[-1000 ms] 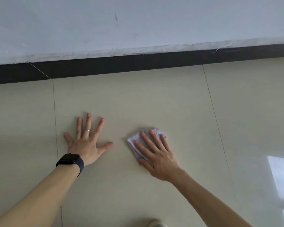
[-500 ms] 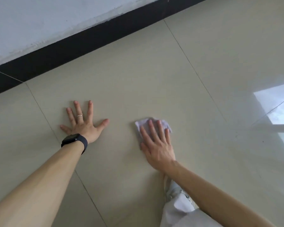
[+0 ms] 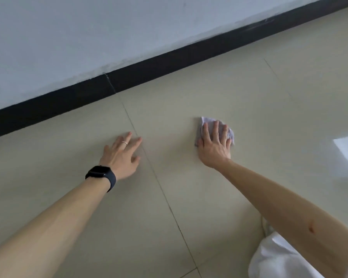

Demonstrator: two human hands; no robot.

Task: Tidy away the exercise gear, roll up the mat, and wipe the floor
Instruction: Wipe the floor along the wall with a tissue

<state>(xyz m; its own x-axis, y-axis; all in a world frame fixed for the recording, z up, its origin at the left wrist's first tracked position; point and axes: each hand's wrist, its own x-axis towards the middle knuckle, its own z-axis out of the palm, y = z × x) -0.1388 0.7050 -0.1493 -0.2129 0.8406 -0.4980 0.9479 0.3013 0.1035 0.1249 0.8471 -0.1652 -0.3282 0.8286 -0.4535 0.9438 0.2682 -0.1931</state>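
Right hand (image 3: 214,146) presses flat on the cloth (image 3: 230,135) at two o'clock; left hand (image 3: 121,155), flat, empty, braces the floor (image 3: 189,187). Glossy tile could let the bracing palm slip.

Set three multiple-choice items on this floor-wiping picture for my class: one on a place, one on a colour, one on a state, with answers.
1. Where is the cloth? A under the right hand; B in a bucket; C on a chair.
2. What colour is the watch? A white; B black; C red.
3. How is the left hand? A clenched; B gripping the cloth; C open, fingers straight.
Answers: A, the right hand presses flat on it; B, strap and face are black; C, nothing is held.
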